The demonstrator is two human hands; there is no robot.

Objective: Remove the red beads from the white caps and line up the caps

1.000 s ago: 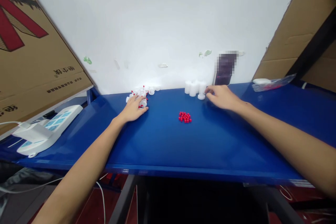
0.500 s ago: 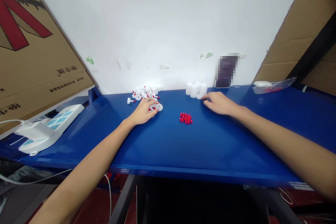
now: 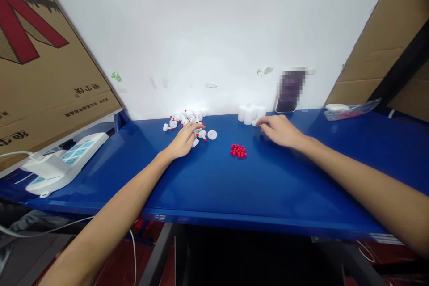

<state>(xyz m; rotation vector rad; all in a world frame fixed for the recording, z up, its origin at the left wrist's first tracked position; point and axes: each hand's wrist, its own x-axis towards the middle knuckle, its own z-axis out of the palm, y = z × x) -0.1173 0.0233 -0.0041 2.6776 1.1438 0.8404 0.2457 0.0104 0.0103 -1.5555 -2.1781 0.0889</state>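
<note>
My left hand point(image 3: 183, 140) lies palm down with its fingers stretched over the near side of a heap of white nozzle caps point(image 3: 184, 118) with red tips. Its fingertips touch some of the caps and hide a few. Just right of them a round white cap point(image 3: 212, 134) lies flat. Over on the right, my right hand point(image 3: 279, 129) rests with thumb and forefinger apart, the forefinger against a low white piece point(image 3: 255, 123). Several white cylindrical bottles point(image 3: 248, 115) stand in a cluster beside it. Between my hands sits a group of small red caps point(image 3: 238, 151).
A phone point(image 3: 290, 91) leans on the white wall behind the blue table point(image 3: 214, 187). A plastic bag point(image 3: 351, 111) lies at the right. At the left are a white power strip point(image 3: 72, 161) with a plugged-in adapter and a large cardboard box point(image 3: 50, 67).
My left fingers have spread forward over the nozzle caps, and some caps have shifted, with the round one now clear to the right. My right hand has barely moved.
</note>
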